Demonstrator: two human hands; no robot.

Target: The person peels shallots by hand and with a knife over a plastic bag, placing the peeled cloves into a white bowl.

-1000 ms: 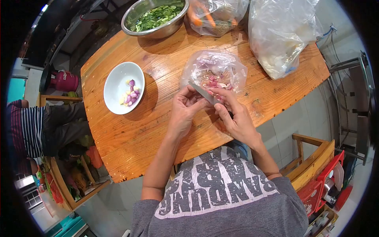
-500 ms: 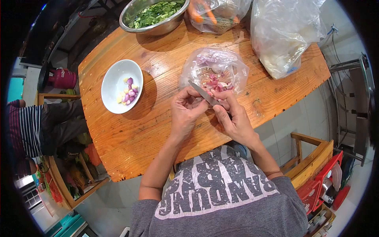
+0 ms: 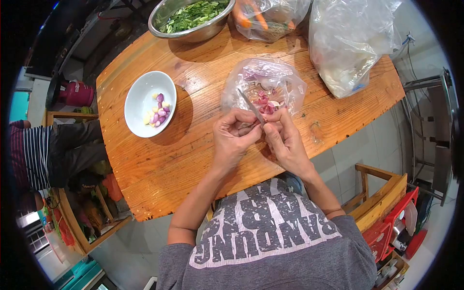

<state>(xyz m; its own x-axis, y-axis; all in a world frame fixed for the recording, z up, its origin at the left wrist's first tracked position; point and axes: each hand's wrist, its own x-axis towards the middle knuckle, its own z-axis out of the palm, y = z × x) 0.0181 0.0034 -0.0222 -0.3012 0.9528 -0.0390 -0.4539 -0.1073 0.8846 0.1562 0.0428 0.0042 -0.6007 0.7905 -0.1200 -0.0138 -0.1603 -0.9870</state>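
Note:
My right hand (image 3: 287, 145) is closed on a small knife (image 3: 251, 104), its blade pointing up and left over a clear plastic bag (image 3: 292, 79). My left hand (image 3: 234, 137) is pinched close beside the blade; what its fingers hold is too hidden to name. Purplish-red shallots and skins (image 3: 265, 102) lie in the opened bag just beyond my fingertips. To the left, a white bowl (image 3: 137, 104) holds several peeled purple shallots and pale cloves (image 3: 158, 113).
A steel bowl (image 3: 193, 35) of chopped greens stands at the table's far edge. Beside it are a bag of carrots (image 3: 263, 21) and a large plastic bag (image 3: 338, 53). A person (image 3: 36, 154) in striped clothing is at far left.
The knife blade has turned to point more steeply away from me. Both hands have shifted slightly, with their fingertips still close together.

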